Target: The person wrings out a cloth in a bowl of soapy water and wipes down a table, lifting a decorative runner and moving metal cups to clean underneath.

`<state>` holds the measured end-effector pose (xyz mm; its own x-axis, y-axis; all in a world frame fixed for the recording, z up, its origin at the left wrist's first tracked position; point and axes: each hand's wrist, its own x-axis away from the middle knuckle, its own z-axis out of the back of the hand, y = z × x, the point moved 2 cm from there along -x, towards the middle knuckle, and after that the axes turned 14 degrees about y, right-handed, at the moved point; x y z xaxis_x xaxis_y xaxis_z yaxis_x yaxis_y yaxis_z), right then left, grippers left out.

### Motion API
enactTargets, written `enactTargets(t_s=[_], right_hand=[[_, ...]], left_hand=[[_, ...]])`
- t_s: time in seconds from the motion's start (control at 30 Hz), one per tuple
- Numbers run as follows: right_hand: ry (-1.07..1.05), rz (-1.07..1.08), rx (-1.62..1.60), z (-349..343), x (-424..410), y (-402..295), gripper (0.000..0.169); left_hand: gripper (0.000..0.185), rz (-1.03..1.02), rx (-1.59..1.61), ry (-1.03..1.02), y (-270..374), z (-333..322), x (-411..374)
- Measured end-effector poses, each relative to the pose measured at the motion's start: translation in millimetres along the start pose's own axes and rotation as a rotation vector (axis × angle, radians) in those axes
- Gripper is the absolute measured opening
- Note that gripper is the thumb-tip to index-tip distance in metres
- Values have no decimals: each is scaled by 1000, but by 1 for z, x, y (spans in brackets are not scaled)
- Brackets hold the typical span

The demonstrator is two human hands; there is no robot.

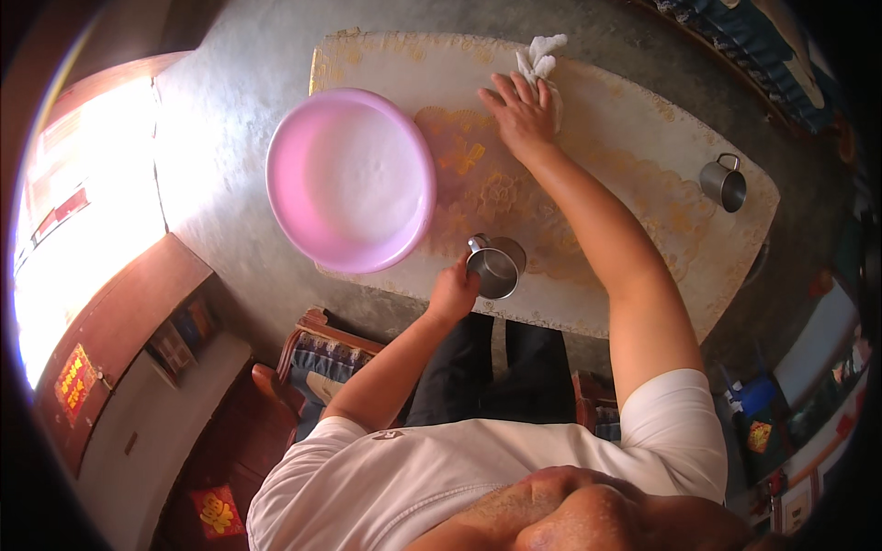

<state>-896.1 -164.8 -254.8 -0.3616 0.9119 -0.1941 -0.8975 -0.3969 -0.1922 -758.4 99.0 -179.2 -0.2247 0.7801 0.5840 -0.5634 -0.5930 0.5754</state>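
My left hand (pixel 456 288) grips a stainless steel mug (pixel 496 268) by its handle side, near the front edge of the cloth-covered table (pixel 386 62). The mug is tilted, with its mouth turned towards me. My right hand (pixel 520 113) reaches to the far edge and lies over a white cloth (pixel 541 62), part of which sticks out beyond the fingers; whether the fingers grip it or only press on it is hard to tell. A large pink plastic basin (pixel 351 180) stands left of both hands, with whitish, seemingly foamy liquid inside.
A second metal mug (pixel 722 184) is near the table's right end, its handle pointing away from me. A wooden seat with a blue patterned cover (pixel 327 358) is close behind my left arm. Another covered seat (pixel 765 62) lies beyond the table at the upper right.
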Motion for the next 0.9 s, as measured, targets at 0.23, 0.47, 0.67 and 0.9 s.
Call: enactTargets(t_s=[0.23, 0.47, 0.67, 0.9], right_hand=[[55, 78, -39, 1, 21, 20, 49], [-2, 54, -9, 1, 13, 12, 53], [-24, 27, 44, -1, 11, 7, 53], [68, 29, 12, 0, 12, 11, 45]], left_hand=[[44, 41, 39, 45, 0, 14, -8], [44, 17, 19, 31, 9, 15, -10], [44, 16, 3, 6, 10, 6, -7], [47, -93, -28, 70, 4, 2, -8]])
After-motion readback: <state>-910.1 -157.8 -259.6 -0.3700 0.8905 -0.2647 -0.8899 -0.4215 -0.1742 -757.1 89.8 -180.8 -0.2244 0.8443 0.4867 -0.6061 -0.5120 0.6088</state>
